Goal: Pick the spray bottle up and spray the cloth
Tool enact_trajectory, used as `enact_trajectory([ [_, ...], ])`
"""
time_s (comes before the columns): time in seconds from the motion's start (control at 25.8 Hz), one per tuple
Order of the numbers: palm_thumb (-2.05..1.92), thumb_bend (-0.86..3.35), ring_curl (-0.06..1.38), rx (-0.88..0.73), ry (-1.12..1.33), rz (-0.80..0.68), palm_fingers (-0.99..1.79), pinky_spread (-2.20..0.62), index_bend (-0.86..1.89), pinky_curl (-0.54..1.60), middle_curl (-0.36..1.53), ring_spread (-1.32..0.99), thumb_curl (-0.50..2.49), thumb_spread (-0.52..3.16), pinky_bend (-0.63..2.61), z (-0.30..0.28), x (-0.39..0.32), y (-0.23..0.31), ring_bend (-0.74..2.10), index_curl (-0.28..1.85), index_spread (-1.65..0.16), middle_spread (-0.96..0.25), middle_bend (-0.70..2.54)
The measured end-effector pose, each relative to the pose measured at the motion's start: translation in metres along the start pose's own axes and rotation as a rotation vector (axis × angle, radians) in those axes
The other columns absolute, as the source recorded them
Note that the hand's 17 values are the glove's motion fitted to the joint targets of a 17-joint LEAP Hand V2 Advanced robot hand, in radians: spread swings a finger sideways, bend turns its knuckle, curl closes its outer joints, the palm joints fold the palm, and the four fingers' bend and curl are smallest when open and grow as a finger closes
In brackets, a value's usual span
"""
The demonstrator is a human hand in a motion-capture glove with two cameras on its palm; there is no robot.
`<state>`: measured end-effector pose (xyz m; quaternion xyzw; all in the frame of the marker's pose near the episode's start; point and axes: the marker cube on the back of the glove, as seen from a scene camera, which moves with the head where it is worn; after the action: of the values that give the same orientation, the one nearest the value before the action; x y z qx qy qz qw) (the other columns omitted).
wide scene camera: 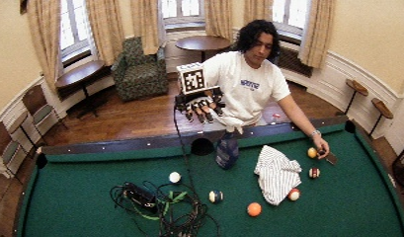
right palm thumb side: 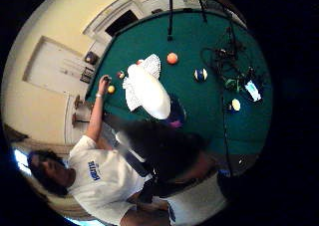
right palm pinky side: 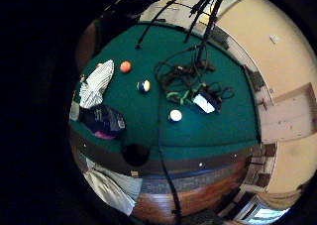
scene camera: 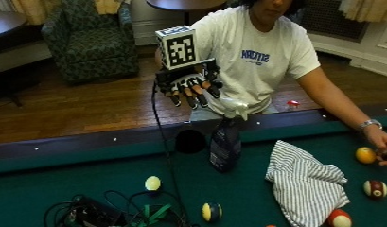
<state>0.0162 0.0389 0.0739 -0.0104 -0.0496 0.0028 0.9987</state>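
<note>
Nearest the outside camera, a tangle of black and green cables (scene camera: 117,215) lies on the green felt of the pool table (scene camera: 67,182), with a pale yellow ball (scene camera: 153,183) and a blue-and-yellow striped ball (scene camera: 210,212) just beside it. Further along the felt, a striped cloth (scene camera: 304,182) lies crumpled, with a red-and-white ball (scene camera: 339,218) touching its near edge and a dark red striped ball (scene camera: 374,188) close on its far side. Between the cables and the cloth, near the rail, the spray bottle (scene camera: 225,144) stands upright on the felt, its dark body topped by a white trigger head, well apart from the cloth's main heap. Beside the bottle a side pocket (scene camera: 190,141) opens in the rail. Above the bottle, the gloved right hand (scene camera: 192,90) hangs in the air with fingers spread and pointing downward, holding nothing; its fingertips are just above and beside the white sprayer head without touching it. At the far end of the cloth, the person's bare left hand (scene camera: 383,146) rests on the felt against a yellow ball (scene camera: 365,154). Behind the rail stands the person in a white T-shirt (scene camera: 256,56), and beyond, a green patterned armchair (scene camera: 92,40) sits on the wooden floor.
</note>
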Motion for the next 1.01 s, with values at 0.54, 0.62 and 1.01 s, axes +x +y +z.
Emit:
enact_trajectory([
  [0.54, 0.17, -0.03, 0.27, -0.035, -0.056, 0.019, 0.31, 0.23, 0.09, 0.33, 0.32, -0.09, 0.27, 0.94, 0.37, 0.054, 0.016, 0.028, 0.39, 0.17, -0.41, -0.08, 0.25],
  [0.62, 0.17, -0.03, 0.28, -0.042, -0.059, 0.022, 0.31, 0.23, 0.1, 0.33, 0.32, -0.09, 0.27, 0.93, 0.38, 0.063, 0.018, 0.031, 0.39, 0.17, -0.41, -0.08, 0.26],
  [1.01, 0.17, -0.03, 0.29, -0.104, -0.1, 0.028, 0.3, 0.23, 0.11, 0.34, 0.33, -0.09, 0.29, 0.92, 0.39, 0.098, 0.013, 0.043, 0.41, 0.17, -0.4, -0.08, 0.26],
])
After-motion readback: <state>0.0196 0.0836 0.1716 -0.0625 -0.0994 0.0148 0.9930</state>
